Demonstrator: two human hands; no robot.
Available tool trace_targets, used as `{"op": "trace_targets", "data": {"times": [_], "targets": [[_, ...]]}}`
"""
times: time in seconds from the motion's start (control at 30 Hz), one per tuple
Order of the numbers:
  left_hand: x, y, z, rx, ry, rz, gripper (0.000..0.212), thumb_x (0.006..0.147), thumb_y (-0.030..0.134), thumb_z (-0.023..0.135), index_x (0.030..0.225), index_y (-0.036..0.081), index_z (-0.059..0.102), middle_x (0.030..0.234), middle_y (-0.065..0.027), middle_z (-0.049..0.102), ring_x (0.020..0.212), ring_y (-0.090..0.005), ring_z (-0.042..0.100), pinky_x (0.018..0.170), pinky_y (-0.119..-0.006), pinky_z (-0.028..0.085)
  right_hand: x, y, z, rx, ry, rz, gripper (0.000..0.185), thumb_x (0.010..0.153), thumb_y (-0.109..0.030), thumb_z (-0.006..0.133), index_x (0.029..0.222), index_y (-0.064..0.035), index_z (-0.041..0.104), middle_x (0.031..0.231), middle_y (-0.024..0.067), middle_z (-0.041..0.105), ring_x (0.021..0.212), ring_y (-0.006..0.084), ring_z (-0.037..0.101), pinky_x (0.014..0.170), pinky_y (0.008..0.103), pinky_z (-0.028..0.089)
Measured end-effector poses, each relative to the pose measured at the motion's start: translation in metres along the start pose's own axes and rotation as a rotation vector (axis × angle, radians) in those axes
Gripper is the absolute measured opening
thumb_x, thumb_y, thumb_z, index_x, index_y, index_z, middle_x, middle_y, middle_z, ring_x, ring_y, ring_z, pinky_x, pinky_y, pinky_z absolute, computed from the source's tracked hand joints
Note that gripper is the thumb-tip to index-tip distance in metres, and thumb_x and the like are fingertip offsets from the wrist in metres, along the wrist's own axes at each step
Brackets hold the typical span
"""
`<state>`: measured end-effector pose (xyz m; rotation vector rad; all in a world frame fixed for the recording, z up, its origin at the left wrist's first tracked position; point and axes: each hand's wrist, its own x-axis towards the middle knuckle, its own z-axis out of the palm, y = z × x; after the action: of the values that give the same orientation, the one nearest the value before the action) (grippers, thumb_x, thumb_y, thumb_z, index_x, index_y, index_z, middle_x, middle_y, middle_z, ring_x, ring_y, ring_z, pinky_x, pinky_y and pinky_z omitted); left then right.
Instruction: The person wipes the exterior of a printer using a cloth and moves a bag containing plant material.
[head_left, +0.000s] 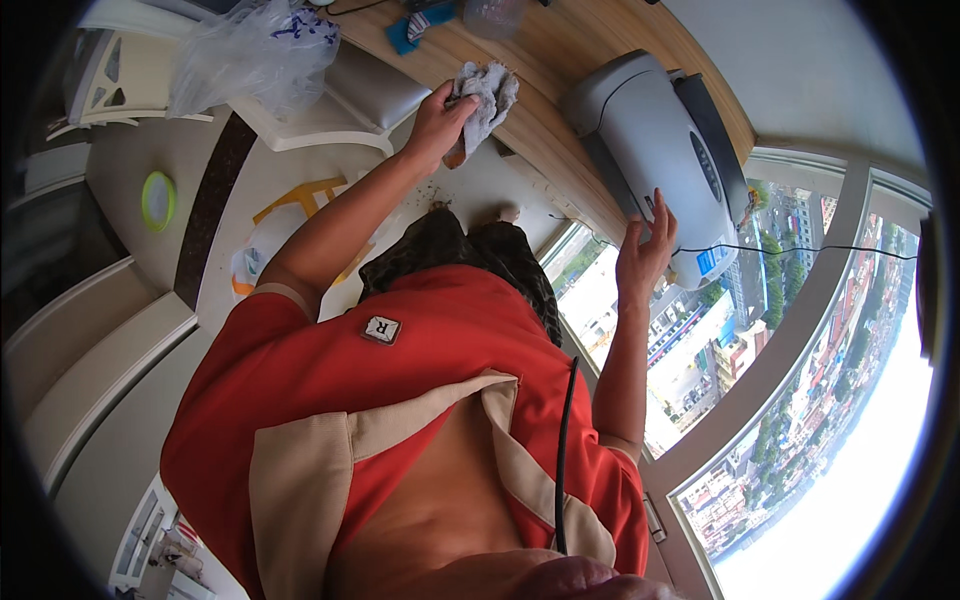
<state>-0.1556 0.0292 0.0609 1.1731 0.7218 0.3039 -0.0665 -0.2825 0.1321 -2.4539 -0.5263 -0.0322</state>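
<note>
My left hand (437, 129) grips a crumpled grey-white cloth (487, 97), thumb on top, held up at the front edge of a wooden desk (540, 112). The cloth's underside is hidden. My right hand (649, 259) holds nothing and has its fingers apart. It is raised beside a grey printer (652, 142) at the right end of the desk. The fingertips overlap the printer's front in view, and I cannot tell whether they touch it. A black cable (787, 249) runs from near the printer across the window.
A plastic bag (255, 60) lies over a chair (367, 86) at the upper left. A blue cloth (420, 26) and a clear container (493, 16) stand on the desk. Dark specks litter the floor by my feet. A yellow-framed stool (300, 202) stands left; a window (795, 375) is right.
</note>
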Motion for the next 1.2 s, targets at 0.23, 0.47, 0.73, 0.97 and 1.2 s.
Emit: {"op": "trace_targets", "data": {"times": [0.23,0.47,0.73,0.97,1.2], "targets": [[0.039,0.0,0.036,0.103,0.037,0.119,0.02,0.09,0.014,0.063,0.106,0.002,0.062,0.094,-0.0006,0.066,0.084,-0.008,0.057,0.077,-0.026,0.047,0.042,0.05,-0.023,-0.079,0.206,-0.037,0.045,0.091,-0.005,0.056,0.136,-0.0082,0.053,0.126,0.0167,0.055,0.116,0.0317,0.054,0.097,0.0413,0.044],[0.1,-0.024,0.056,0.44,0.081,0.144,0.032,0.091,0.023,0.065,0.115,0.001,0.06,0.1,-0.0037,0.066,0.088,-0.0125,0.059,0.08,-0.028,0.046,0.036,0.093,-0.039,0.03,0.377,-0.134,0.035,0.087,0.012,0.049,0.115,-0.0013,0.064,0.101,0.0146,0.063,0.092,0.0275,0.062,0.082,0.0342,0.05],[0.094,0.035,0.125,0.605,0.044,0.671,0.026,0.091,0.015,0.065,0.111,0.0,0.062,0.099,-0.0063,0.066,0.088,-0.0146,0.061,0.079,-0.029,0.048,0.015,0.131,-0.049,0.024,0.493,-0.051,0.025,0.087,0.014,0.048,0.104,0.0028,0.062,0.097,0.0164,0.063,0.089,0.0302,0.061,0.078,0.0362,0.05],[0.075,0.072,0.219,0.985,-0.548,0.976,0.033,0.087,0.006,0.065,0.119,0.002,0.062,0.112,-0.0112,0.061,0.101,-0.0252,0.061,0.087,-0.031,0.048,0.04,0.091,-0.031,0.177,0.309,-0.166,0.05,0.08,0.012,0.053,0.129,0.0024,0.054,0.119,0.0221,0.061,0.108,0.0383,0.06,0.092,0.0387,0.048],[0.047,0.084,0.256,0.254,-0.862,0.197,0.028,0.096,0.013,0.058,0.123,0.004,0.059,0.111,-0.0014,0.064,0.102,-0.0102,0.059,0.091,-0.027,0.048,0.069,0.05,-0.03,1.123,0.087,0.307,0.066,0.1,-0.029,0.054,0.152,-0.0024,0.022,0.142,0.0164,0.044,0.126,0.0296,0.05,0.101,0.0434,0.045]]}}
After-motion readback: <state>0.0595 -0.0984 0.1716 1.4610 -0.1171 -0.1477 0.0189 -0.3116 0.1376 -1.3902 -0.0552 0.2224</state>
